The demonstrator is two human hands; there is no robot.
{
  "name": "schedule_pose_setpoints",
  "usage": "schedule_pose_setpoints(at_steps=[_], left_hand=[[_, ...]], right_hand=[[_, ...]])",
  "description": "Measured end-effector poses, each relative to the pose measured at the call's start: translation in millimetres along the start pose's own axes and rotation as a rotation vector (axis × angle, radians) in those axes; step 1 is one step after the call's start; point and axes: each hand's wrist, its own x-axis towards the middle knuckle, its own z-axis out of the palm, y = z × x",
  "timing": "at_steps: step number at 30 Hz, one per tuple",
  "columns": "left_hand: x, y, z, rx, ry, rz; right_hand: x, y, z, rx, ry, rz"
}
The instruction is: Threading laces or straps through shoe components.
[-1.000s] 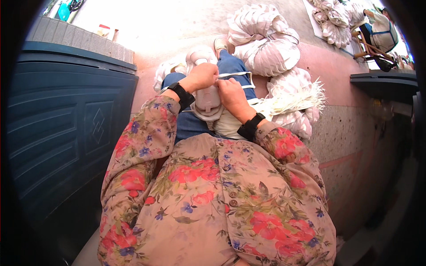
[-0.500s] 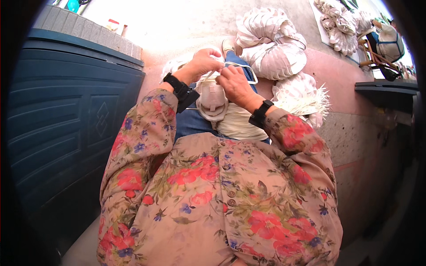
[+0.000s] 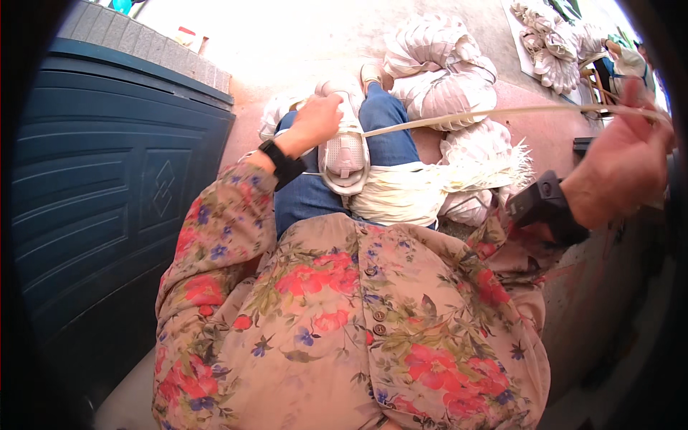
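Note:
A pale sneaker [image 3: 345,154] lies on my lap, its rounded toe towards me. From its upper a cream shoelace [image 3: 466,117] runs taut to the far right. My right hand [image 3: 620,161], raised at the right edge and a little blurred, is closed on that lace. Over the shoe's opening, my left hand [image 3: 319,118] has its fingers curled in; whatever is between them is hidden. Across my right thigh lies a thick bundle of cream laces [image 3: 401,190], its loose ends fanned out to the right.
Big coiled bundles of white shoe pieces [image 3: 444,89] rest on the floor ahead, with more shoe pieces [image 3: 548,50] at the far right. A dark blue panelled door [image 3: 93,172] stands close on my left. A dark ledge [image 3: 584,145] is on the right.
My right hand has swung from beside my left hand out to the far right, drawing the lace into a long straight line. My left hand has shifted slightly, staying at the shoe.

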Motion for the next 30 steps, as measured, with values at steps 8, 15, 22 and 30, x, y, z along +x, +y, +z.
schedule_pose_setpoints(at_steps=[8,15,22,30], left_hand=[[-28.5,-20.1,3.5,0.147,-0.017,0.076],[-28.6,-32.2,5.7,-0.047,0.022,0.157],[-19.5,-31.8,0.4,-0.360,-0.084,-0.196],[-44.7,-38.9,-0.4,-0.367,0.037,-0.061]], right_hand=[[-116.3,79.4,-16.5,0.275,-0.245,1.075],[-187.8,91.5,-20.3,0.046,-0.549,1.467],[-257.0,101.5,-32.4,-0.263,-0.858,1.561],[-317.9,131.8,-22.4,-0.371,-0.939,1.445]])
